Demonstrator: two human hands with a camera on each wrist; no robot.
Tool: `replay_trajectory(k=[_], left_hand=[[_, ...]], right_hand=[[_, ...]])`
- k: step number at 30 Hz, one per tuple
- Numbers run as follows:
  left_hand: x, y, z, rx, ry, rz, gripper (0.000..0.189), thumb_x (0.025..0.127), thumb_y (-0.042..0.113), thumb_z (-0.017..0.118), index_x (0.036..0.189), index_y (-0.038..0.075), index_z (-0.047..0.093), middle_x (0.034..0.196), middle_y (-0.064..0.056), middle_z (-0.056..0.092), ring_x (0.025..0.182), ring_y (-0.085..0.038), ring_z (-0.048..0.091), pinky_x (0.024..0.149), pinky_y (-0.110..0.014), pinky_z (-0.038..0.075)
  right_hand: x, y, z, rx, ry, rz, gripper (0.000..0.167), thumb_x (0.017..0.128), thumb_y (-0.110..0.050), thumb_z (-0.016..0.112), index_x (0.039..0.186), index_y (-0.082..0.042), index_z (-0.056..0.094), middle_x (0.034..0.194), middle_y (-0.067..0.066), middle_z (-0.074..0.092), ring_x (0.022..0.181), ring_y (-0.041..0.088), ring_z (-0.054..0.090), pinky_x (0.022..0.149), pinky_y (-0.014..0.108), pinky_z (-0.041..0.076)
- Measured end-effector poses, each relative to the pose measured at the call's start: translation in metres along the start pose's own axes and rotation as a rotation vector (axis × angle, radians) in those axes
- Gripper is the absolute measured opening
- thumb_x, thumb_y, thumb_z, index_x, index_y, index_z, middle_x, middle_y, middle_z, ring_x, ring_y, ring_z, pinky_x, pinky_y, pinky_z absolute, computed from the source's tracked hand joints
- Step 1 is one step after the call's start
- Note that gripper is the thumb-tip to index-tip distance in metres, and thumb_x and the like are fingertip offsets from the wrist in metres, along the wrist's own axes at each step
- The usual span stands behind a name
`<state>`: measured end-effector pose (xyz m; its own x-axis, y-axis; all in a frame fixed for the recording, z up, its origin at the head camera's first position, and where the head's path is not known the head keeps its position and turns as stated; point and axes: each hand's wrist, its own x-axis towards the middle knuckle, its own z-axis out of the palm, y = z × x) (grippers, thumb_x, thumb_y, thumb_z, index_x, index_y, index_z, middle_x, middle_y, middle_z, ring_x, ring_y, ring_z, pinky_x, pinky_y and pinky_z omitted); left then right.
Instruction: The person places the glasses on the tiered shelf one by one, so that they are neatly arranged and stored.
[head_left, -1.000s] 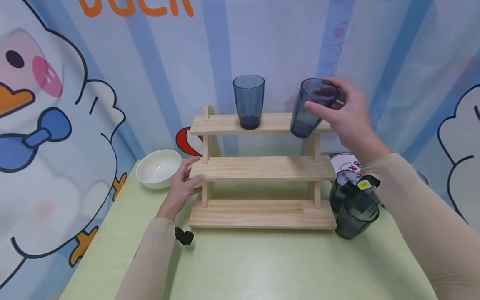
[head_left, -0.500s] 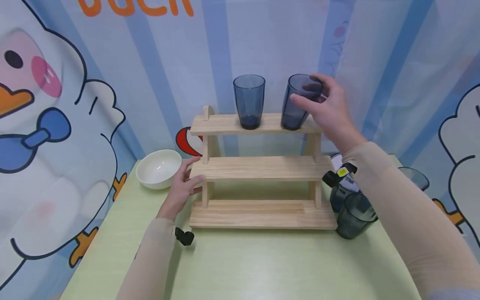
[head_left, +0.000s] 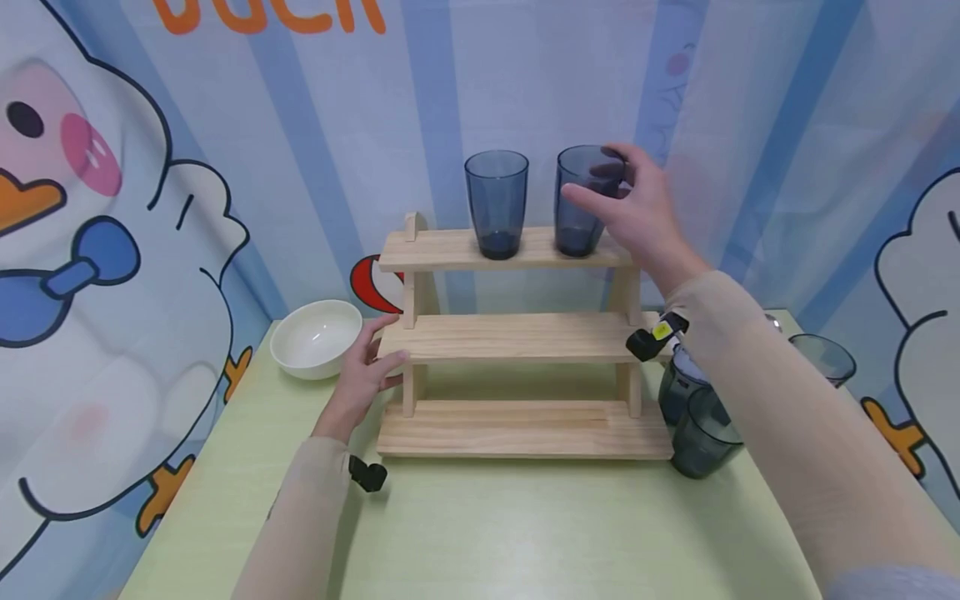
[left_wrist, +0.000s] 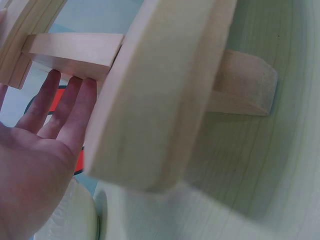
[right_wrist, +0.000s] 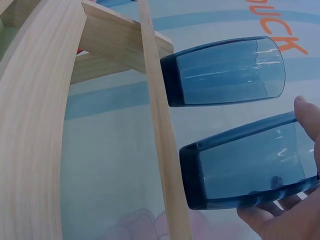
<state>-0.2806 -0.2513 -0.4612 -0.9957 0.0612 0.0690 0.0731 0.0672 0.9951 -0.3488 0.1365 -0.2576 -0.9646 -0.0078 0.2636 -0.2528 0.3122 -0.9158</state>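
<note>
My right hand holds a blue-grey drinking glass near its rim, thumb in front and fingers behind. That glass stands upright on the top tier of a three-tier wooden display rack, its base touching the board. Left of it and slightly apart, a matching glass stands upright. My left hand grips the left end of the rack's middle tier. In the left wrist view, fingers of that hand touch an upright support of the rack.
A white bowl sits on the pale green table left of the rack. Darker glasses stand at the rack's right, partly behind my right forearm, with another glass farther right. A printed curtain hangs behind.
My right hand has brought its glass leftward onto the top tier, and the glass has gone from tilted to upright. My left hand has stayed in place.
</note>
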Motion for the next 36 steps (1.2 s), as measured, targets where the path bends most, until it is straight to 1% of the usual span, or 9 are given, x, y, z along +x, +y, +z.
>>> replay_trajectory(k=[6,9,13,16,19,23,26,32,36], left_hand=[[0.0,0.001,0.0,-0.004,-0.007,0.0,0.066,0.102,0.012,0.068,0.161,0.024,0.039,0.154,-0.019,0.047,0.127,-0.038,0.057,0.101,-0.06,0.054],[0.0,0.001,0.0,-0.006,-0.009,-0.007,0.066,0.102,0.012,0.068,0.161,0.025,0.04,0.154,-0.019,0.047,0.127,-0.038,0.057,0.101,-0.06,0.054],[0.001,0.002,0.0,-0.005,-0.006,0.004,0.066,0.102,0.011,0.067,0.161,0.023,0.039,0.154,-0.019,0.047,0.128,-0.039,0.057,0.101,-0.061,0.054],[0.001,0.003,0.0,-0.007,-0.006,0.008,0.065,0.102,0.011,0.067,0.16,0.023,0.039,0.154,-0.019,0.047,0.129,-0.04,0.056,0.101,-0.062,0.054],[0.001,0.002,0.0,-0.006,-0.007,-0.001,0.065,0.102,0.012,0.067,0.16,0.024,0.04,0.155,-0.018,0.046,0.13,-0.041,0.056,0.101,-0.061,0.054],[0.001,0.0,0.0,-0.008,-0.004,-0.017,0.065,0.102,0.013,0.068,0.16,0.026,0.041,0.157,-0.017,0.045,0.131,-0.041,0.055,0.102,-0.059,0.054],[0.001,-0.001,0.0,-0.008,-0.003,-0.016,0.064,0.102,0.014,0.068,0.159,0.027,0.041,0.157,-0.017,0.045,0.132,-0.041,0.055,0.102,-0.06,0.054],[0.001,0.0,0.0,-0.002,-0.005,-0.017,0.064,0.102,0.015,0.068,0.159,0.028,0.041,0.158,-0.016,0.044,0.134,-0.042,0.053,0.103,-0.06,0.053],[0.002,-0.001,0.0,-0.001,-0.004,-0.013,0.065,0.103,0.014,0.067,0.16,0.027,0.04,0.158,-0.017,0.044,0.134,-0.042,0.053,0.102,-0.061,0.053]], right_hand=[[0.002,-0.001,0.002,-0.059,-0.02,0.015,0.088,0.089,-0.049,0.082,0.161,-0.03,0.036,0.157,0.01,0.046,0.138,0.026,0.05,0.114,0.046,0.047],[0.002,0.0,0.002,-0.067,-0.022,0.026,0.089,0.089,-0.048,0.082,0.162,-0.03,0.035,0.159,0.01,0.045,0.139,0.026,0.05,0.114,0.046,0.047],[0.003,-0.001,0.001,-0.067,-0.031,0.029,0.09,0.089,-0.048,0.082,0.163,-0.031,0.034,0.16,0.01,0.044,0.141,0.026,0.049,0.114,0.045,0.047],[0.004,-0.001,0.001,-0.062,-0.049,0.025,0.089,0.09,-0.046,0.082,0.163,-0.03,0.034,0.16,0.009,0.044,0.142,0.026,0.049,0.115,0.045,0.047],[0.004,-0.001,-0.001,-0.063,-0.073,0.023,0.09,0.091,-0.046,0.081,0.164,-0.03,0.031,0.162,0.008,0.043,0.145,0.026,0.047,0.116,0.046,0.046],[0.001,0.001,-0.005,-0.042,-0.1,0.027,0.098,0.091,-0.045,0.081,0.168,-0.032,0.022,0.165,0.013,0.039,0.148,0.029,0.043,0.118,0.05,0.043],[-0.003,0.005,-0.01,0.01,-0.105,0.026,0.101,0.091,-0.04,0.082,0.169,-0.033,0.018,0.166,0.017,0.036,0.149,0.033,0.042,0.12,0.051,0.041],[-0.008,0.014,-0.02,0.053,-0.094,0.018,0.095,0.092,-0.036,0.082,0.167,-0.034,0.024,0.165,0.015,0.038,0.147,0.033,0.045,0.119,0.05,0.042],[-0.014,0.018,-0.028,0.075,-0.104,-0.02,0.089,0.093,-0.032,0.081,0.166,-0.031,0.029,0.162,0.014,0.044,0.144,0.034,0.049,0.118,0.05,0.044]])
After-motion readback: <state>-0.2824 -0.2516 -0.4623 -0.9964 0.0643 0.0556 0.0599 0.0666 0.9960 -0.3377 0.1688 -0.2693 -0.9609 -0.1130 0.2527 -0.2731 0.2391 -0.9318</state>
